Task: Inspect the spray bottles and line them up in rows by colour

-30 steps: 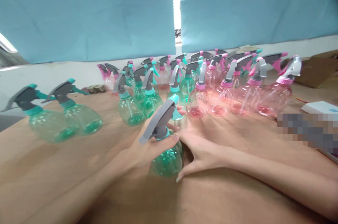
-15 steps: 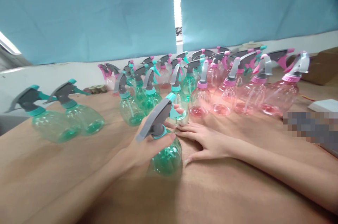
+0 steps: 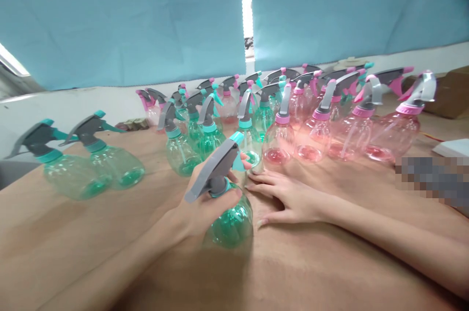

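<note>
My left hand [image 3: 205, 203] is wrapped round the neck of a green spray bottle [image 3: 234, 223] with a grey and turquoise trigger head, which stands in front of me. Its thumb lies across the near side of the neck, and some fingers show behind the trigger. Just to the right, my right hand [image 3: 289, 196] rests palm down on the brown tabletop [image 3: 311, 267], fingers spread and holding nothing. Beyond its fingertips stand another green spray bottle [image 3: 250, 137] and a pink spray bottle [image 3: 278, 142].
Two green spray bottles [image 3: 120, 167] stand apart at the left. Several pink and green ones crowd the back, with a pink bottle [image 3: 394, 133] at the right end. A cardboard box [image 3: 449, 91] sits at the far right. Blue sheeting [image 3: 128, 18] hangs behind.
The head of the held spray bottle has tipped slightly to the left and down. My right hand stays nearly still on the tabletop; the view has shifted a little.
</note>
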Tool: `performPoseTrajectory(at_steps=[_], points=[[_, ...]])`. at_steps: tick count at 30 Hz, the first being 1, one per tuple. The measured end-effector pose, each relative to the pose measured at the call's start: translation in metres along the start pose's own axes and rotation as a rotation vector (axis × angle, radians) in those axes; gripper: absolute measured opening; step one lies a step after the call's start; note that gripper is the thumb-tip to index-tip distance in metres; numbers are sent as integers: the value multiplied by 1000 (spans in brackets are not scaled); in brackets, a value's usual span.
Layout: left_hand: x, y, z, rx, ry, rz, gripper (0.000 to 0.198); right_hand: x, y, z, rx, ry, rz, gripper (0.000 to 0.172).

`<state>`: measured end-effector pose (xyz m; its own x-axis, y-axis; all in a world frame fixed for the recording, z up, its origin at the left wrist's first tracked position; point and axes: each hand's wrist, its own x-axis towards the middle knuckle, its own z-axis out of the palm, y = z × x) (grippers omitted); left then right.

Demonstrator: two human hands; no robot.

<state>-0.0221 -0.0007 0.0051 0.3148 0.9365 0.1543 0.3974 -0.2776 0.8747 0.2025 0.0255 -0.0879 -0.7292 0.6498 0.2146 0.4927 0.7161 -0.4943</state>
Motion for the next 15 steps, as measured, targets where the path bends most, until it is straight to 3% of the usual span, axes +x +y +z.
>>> performPoseTrajectory(at_steps=[2,6,10,15], points=[[1,5,0,-17,-33,34,15,0,0,0,9,4,-3,80],[0,8,-1,-61,5,60,27,0,0,0,8,-1,2,81],[-1,8,-1,-51,-25,57,23,1,0,-1,12,-5,-2,81],[2,12,1,26,-3,47,39,1,-1,-2,4,0,3,78]])
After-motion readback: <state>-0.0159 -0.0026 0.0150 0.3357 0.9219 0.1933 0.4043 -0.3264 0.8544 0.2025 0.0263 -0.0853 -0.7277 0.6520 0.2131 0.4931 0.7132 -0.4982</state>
